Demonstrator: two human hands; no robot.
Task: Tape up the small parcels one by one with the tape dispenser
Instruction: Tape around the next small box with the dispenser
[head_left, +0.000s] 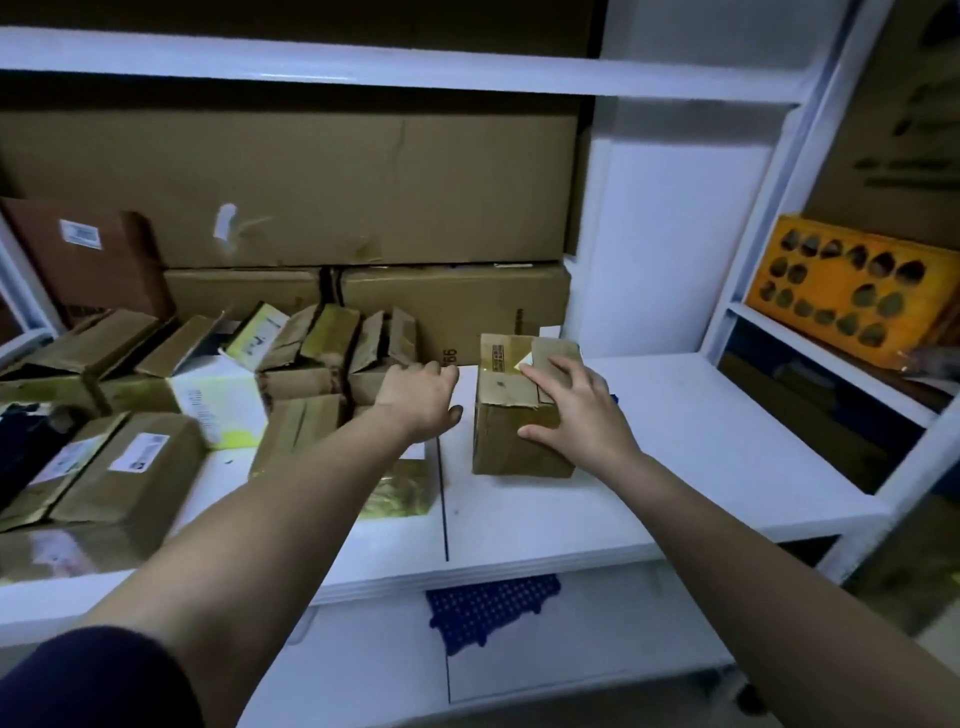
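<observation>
A small brown cardboard parcel (506, 415) stands on the white shelf (701, 447), its top flaps folded down. My right hand (576, 410) lies over its right side, fingers spread across the top flap and thumb against the front face. My left hand (423, 397) hovers just left of the parcel with fingers loosely extended, holding nothing. A heap of several more small parcels (311, 358) fills the shelf's left half. No tape dispenser shows in the head view.
Large flat cartons (337, 192) are stacked at the shelf's back. An orange tray with holes (847, 286) sits on a right-hand shelf. A blue perforated mat (488, 605) lies below the shelf's front edge. White uprights frame the bay.
</observation>
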